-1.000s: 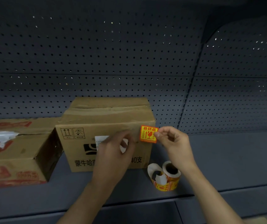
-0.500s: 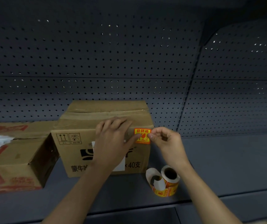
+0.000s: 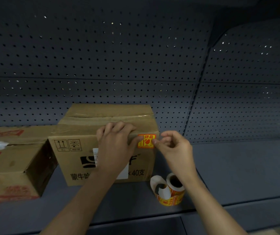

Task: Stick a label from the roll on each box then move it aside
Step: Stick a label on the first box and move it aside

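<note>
Roll (image 3: 171,190) of labels stands on the shelf (image 3: 237,167) by the box (image 3: 71,160)'s front right corner. Left hand (image 3: 115,150) hooks its fingers over the box's top front edge. Right hand (image 3: 174,148)'s curled fingers touch the right edge of the label (image 3: 146,141), at the box front's upper right; whether they pinch it, I cannot tell.

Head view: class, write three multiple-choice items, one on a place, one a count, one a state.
1. Where is the roll? A on the box; B on the shelf, by the box's right corner; C on the floor.
2. How many boxes show? A one; B two; C four.
3. The label is: A flat on the box front; B crumpled; C on the roll.
Key: 1 B, it stands on the shelf; 2 B, the second box sits left; 3 A, it lies against cardboard.
</note>
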`<state>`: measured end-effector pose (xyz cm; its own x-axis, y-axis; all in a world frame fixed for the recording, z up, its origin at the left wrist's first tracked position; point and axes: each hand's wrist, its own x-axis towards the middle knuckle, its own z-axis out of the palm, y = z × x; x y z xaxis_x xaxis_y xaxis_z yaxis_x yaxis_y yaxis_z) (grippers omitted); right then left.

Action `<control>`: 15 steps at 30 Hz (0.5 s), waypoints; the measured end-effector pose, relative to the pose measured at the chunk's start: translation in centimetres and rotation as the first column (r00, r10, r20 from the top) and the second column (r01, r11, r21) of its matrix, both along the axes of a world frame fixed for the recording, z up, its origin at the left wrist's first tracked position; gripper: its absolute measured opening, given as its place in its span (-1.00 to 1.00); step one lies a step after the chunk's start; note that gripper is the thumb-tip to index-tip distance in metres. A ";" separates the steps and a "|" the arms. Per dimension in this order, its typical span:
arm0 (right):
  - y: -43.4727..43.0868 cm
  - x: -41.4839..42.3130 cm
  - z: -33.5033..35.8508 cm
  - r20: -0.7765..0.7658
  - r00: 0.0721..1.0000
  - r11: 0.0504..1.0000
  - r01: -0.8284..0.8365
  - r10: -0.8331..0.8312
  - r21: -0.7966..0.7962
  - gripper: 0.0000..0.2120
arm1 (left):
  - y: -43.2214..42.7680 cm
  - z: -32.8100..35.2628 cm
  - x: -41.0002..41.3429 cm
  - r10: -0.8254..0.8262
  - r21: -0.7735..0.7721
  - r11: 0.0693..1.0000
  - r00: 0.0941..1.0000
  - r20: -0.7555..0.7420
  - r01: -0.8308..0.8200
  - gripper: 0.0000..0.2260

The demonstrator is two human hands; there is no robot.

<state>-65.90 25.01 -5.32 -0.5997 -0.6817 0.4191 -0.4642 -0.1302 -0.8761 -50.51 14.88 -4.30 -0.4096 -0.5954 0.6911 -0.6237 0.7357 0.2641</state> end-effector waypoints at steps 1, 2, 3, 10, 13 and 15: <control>0.1 -0.1 0.1 -0.031 1.000 1.000 -0.002 0.001 -0.007 -0.81 | 0.0 0.0 0.0 0.001 -0.004 1.000 1.000 0.000 -0.001 -0.58; 0.2 -0.2 0.2 -0.084 0.996 1.000 -0.007 0.006 -0.010 -0.77 | 0.1 0.0 0.0 0.001 -0.009 1.000 1.000 -0.001 -0.001 -0.59; 0.1 -0.3 0.3 -0.140 0.990 1.000 -0.016 0.015 -0.008 -0.73 | 0.1 0.0 0.0 -0.001 -0.017 1.000 1.000 -0.003 0.001 -0.60; -1.5 -0.9 0.2 -0.323 0.946 0.999 -0.033 0.029 -0.008 -0.78 | -0.2 -0.5 0.3 0.001 -0.051 0.999 1.000 0.009 0.000 -0.62; -1.5 -1.0 -0.2 -0.342 0.939 0.999 -0.039 0.025 -0.034 -0.78 | -0.2 -0.7 0.3 0.006 -0.089 0.996 1.000 0.012 -0.005 -0.61; -1.3 -1.4 -0.4 -0.338 0.938 0.996 -0.088 0.078 -0.016 -0.74 | -0.2 -1.1 0.4 0.006 -0.119 0.993 0.999 0.039 -0.001 -0.56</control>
